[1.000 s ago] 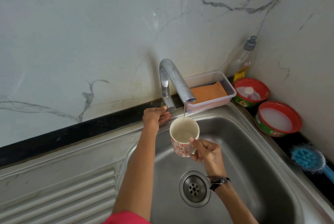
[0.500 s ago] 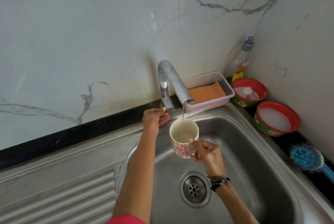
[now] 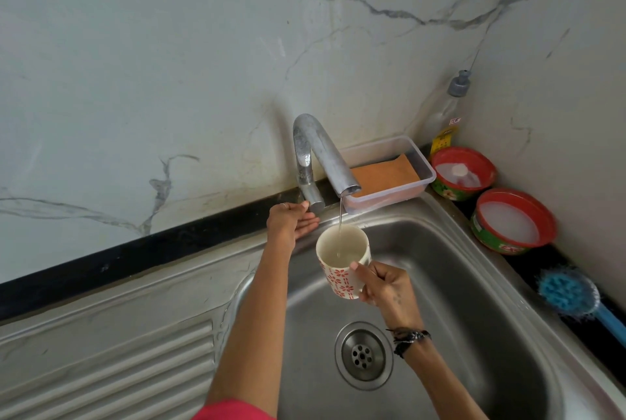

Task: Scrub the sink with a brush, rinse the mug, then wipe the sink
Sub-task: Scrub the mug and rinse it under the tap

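Observation:
A white mug (image 3: 340, 258) with red flower print stands upright over the steel sink (image 3: 450, 287), under the tap spout (image 3: 333, 162). A thin stream of water falls from the spout into it. My right hand (image 3: 384, 287) grips the mug by its handle side. My left hand (image 3: 291, 221) touches the tap lever (image 3: 313, 201) at the tap's base, thumb on top and fingers fairly straight beneath. A blue scrub brush (image 3: 572, 292) lies on the black counter to the right of the sink. An orange cloth (image 3: 382, 177) lies in a clear plastic tray (image 3: 425, 169) behind the sink.
Two red-rimmed tubs of white cleaning paste (image 3: 462, 174) (image 3: 511, 221) stand at the right, with a soap bottle (image 3: 450, 111) in the corner. The drain (image 3: 362, 355) is in the sink's floor. A ribbed draining board (image 3: 111, 372) lies at the left. Marble walls rise behind and at the right.
The mug and both hands stay almost in place. The water keeps running as a thin stream into the mug.

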Motion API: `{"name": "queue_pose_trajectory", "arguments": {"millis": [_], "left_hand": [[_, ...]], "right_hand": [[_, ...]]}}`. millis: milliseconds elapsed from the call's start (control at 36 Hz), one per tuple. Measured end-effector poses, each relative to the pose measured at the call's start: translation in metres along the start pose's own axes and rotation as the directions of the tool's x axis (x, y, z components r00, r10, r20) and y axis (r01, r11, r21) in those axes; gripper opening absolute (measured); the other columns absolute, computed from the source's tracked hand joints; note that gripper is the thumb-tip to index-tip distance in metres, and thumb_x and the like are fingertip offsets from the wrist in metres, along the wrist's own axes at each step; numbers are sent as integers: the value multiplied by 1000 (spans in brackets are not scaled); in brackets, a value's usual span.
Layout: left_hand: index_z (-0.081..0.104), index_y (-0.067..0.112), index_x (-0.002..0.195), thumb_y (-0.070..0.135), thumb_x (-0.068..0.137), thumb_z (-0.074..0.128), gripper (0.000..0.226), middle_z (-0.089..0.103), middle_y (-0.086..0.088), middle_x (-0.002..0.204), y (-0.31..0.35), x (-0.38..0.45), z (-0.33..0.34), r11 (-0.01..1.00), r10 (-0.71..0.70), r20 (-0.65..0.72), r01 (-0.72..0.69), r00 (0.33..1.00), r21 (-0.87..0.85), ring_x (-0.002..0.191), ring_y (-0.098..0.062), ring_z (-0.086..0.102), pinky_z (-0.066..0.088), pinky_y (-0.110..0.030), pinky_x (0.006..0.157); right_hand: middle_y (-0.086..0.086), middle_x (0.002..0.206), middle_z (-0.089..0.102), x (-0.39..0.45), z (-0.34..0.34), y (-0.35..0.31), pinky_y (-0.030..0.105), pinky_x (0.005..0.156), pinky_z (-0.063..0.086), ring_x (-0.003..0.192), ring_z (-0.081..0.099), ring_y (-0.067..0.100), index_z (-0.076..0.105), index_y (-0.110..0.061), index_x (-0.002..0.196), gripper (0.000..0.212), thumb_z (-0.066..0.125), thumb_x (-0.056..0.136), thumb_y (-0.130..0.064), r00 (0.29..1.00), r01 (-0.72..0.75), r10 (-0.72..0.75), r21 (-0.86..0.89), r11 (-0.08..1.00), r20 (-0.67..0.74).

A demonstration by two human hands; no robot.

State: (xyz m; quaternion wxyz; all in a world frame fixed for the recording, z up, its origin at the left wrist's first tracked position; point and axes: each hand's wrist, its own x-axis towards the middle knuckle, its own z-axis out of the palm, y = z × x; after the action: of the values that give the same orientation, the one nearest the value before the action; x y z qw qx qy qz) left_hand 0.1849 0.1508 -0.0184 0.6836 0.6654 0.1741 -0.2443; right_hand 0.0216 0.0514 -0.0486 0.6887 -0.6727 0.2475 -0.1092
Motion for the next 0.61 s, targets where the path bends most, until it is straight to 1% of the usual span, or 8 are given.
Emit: {"name": "queue_pose_trajectory", "arguments": {"millis": [56, 111, 167, 222, 278, 361, 500, 611], "left_hand": [[52, 4, 84, 9, 93, 55, 11, 60, -14, 76, 0, -1, 1, 1000, 2, -5, -2, 1000, 15, 66, -22, 62, 52, -30, 67], [52, 3, 86, 11, 93, 55, 11, 60, -14, 76, 0, -1, 2, 999, 6, -15, -5, 1000, 39, 65, -22, 62, 52, -30, 64], [53, 2, 90, 13, 94, 54, 11, 60, -15, 76, 0, -2, 1, 997, 8, -15, -7, 1000, 72, 64, -23, 62, 53, -29, 61], [53, 2, 86, 14, 94, 54, 15, 59, -15, 75, 3, -2, -1, 993, -6, -1, 6, 1000, 120, 64, -23, 62, 53, -30, 62], [52, 2, 80, 16, 95, 53, 20, 57, -14, 74, 7, -3, -4, 984, -49, 27, 44, 998, 171, 64, -22, 60, 53, -32, 67], [52, 2, 78, 19, 94, 56, 23, 57, -12, 72, 14, -3, -9, 966, -117, 57, 100, 992, 240, 65, -22, 60, 54, -31, 64], [52, 3, 76, 21, 88, 64, 24, 55, -9, 69, 18, -2, -13, 948, -150, 38, 133, 988, 289, 64, -19, 58, 52, -29, 67], [52, 6, 74, 20, 81, 71, 25, 53, -4, 68, 23, 0, -19, 934, -184, 20, 168, 983, 316, 61, -14, 52, 47, -23, 55]], "right_hand": [[-1, 45, 44, 1, 0, 1, 28, 57, 38, 55, 46, 18, 42, -20, 39, 51, 71, 81, -21, 1000, 8, -8, -10, 1000, -10], [0, 45, 44, 2, 0, 0, 27, 56, 37, 54, 46, 18, 43, -18, 40, 50, 69, 83, -18, 1000, 16, -16, -11, 1000, -9], [0, 46, 43, 2, 0, -2, 25, 52, 36, 54, 45, 17, 43, -13, 45, 47, 71, 81, -21, 1000, 29, -29, -2, 1000, 1], [-2, 44, 42, 2, 0, -4, 24, 50, 35, 50, 43, 15, 42, -12, 46, 46, 72, 80, -23, 999, 39, -39, 5, 999, 9], [-3, 42, 41, 2, 0, -5, 23, 49, 33, 47, 41, 13, 41, -14, 44, 48, 73, 77, -26, 999, 43, -43, 15, 999, 17], [-5, 41, 40, 2, 0, -9, 20, 47, 33, 43, 40, 8, 40, -20, 39, 44, 68, 69, -34, 998, 43, -44, 38, 998, 33], [-7, 40, 42, 5, -2, -13, 19, 49, 35, 43, 43, 5, 42, -18, 41, 50, 71, 81, -17, 998, 68, -68, 32, 997, 11], [-9, 38, 41, 4, 2, -22, 15, 46, 34, 40, 41, 2, 41, -19, 39, 45, 70, 73, -29, 995, 92, -94, 51, 994, 27]]}}
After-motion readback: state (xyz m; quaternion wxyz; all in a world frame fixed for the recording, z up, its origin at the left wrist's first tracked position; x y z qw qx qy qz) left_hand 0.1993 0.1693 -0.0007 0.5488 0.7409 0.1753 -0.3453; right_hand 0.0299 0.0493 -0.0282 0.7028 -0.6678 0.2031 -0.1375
